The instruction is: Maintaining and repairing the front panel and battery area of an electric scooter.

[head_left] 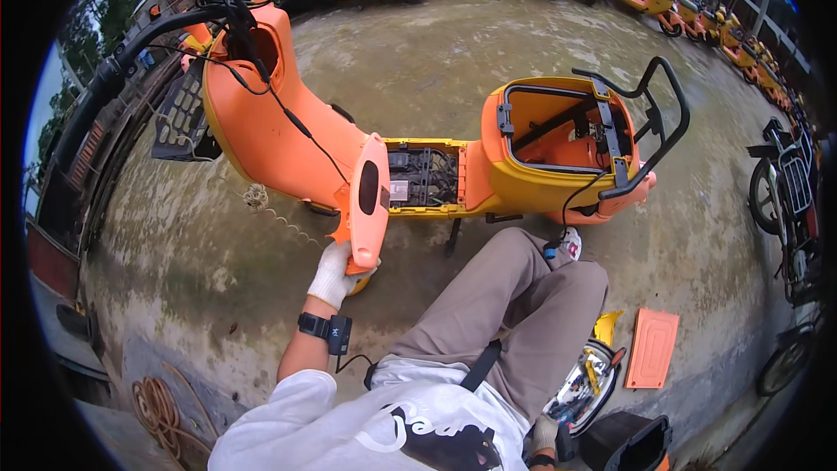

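Panel (370, 225), long and orange, is pinched in our left hand (333, 276) at the near left of the scooter (476, 176); near right, our right hand (545, 432) is beside a tool tray (608, 391), its grip we cannot tell.

The left fingers (340, 260) grip a long orange part (367, 227). An orange and yellow scooter (476, 176) stands past them. The right fingers (544, 431) are down by a tray of tools (614, 381).

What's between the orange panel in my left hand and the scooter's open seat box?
In the head view, the uncovered floor bay, with dark parts inside, then a strip of orange bodywork, lies between the panel and the seat box.
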Motion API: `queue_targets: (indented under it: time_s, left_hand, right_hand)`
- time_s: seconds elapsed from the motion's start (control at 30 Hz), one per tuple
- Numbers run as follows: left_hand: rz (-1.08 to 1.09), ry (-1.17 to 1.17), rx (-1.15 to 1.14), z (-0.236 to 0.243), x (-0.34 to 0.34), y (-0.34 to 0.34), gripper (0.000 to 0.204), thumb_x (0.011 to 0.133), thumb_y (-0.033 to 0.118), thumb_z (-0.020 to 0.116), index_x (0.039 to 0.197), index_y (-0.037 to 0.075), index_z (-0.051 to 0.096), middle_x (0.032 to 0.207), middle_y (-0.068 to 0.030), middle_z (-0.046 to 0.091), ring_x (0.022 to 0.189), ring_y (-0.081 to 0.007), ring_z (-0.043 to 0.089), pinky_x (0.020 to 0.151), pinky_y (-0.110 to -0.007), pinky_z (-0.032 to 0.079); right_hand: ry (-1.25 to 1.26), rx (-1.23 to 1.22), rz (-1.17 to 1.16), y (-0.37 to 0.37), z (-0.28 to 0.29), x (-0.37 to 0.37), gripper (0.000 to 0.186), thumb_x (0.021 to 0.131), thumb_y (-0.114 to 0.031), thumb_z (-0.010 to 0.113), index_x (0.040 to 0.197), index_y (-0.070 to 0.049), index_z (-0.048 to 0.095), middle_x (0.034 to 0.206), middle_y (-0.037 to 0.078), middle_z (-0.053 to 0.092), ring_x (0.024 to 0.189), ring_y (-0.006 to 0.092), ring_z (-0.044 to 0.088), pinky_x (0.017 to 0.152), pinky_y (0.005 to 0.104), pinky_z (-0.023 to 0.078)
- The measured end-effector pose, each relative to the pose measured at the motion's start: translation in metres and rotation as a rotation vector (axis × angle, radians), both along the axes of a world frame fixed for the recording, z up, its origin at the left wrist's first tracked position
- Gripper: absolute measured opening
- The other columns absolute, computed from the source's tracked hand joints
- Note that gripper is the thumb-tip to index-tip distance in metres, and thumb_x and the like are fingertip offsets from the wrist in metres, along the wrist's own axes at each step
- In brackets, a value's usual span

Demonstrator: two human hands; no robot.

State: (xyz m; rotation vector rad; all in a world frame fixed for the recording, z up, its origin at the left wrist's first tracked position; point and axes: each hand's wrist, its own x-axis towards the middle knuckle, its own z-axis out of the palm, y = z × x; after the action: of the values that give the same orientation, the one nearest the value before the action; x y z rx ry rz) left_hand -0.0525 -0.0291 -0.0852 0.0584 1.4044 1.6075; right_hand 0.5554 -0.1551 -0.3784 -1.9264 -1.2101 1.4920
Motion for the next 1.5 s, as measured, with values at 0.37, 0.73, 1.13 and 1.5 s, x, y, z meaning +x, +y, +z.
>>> queue_targets:
  time_s: [0.37,0.73,1.13,1.5]
  left_hand:
    - [-0.063,0.200,-0.038,0.003,-0.028,-0.024,0.045,0.089,0.004,0.054,0.134,0.004,0.047,0.119,-0.0156,0.064,0.100,-0.0312,0.068,0.073,-0.049,0.060]
    - [0.033,0.340,-0.056,-0.004,-0.027,-0.036,0.044,0.091,0.007,0.052,0.134,0.003,0.046,0.119,-0.0167,0.064,0.097,-0.0278,0.069,0.071,-0.042,0.062]
    - [0.259,0.303,-0.182,-0.036,-0.064,-0.040,0.040,0.093,0.033,0.063,0.121,0.006,0.055,0.105,-0.0106,0.064,0.087,-0.0261,0.066,0.071,-0.037,0.057]
    - [0.181,0.516,-0.228,-0.047,-0.029,-0.006,0.051,0.098,0.038,0.054,0.128,-0.003,0.051,0.120,-0.0154,0.061,0.107,-0.0291,0.060,0.092,-0.037,0.050]
  right_hand:
    - [0.084,-0.193,-0.130,-0.004,0.029,-0.011,0.021,0.084,-0.021,0.065,0.085,0.000,0.070,0.085,0.016,0.071,0.074,0.0281,0.067,0.061,0.0379,0.051]
    - [0.051,-0.091,0.084,0.000,0.027,-0.006,0.018,0.080,-0.015,0.061,0.081,0.000,0.071,0.083,0.016,0.071,0.072,0.0261,0.068,0.063,0.0380,0.053]
    - [-0.059,-0.508,-0.241,0.033,0.039,-0.041,0.033,0.088,-0.013,0.049,0.110,-0.003,0.072,0.068,0.011,0.068,0.053,0.0177,0.062,0.047,0.0329,0.050]
    - [-0.335,-0.266,-0.376,-0.031,-0.012,-0.025,0.037,0.081,-0.016,0.054,0.111,-0.004,0.072,0.076,0.010,0.071,0.059,0.0178,0.065,0.057,0.0327,0.053]
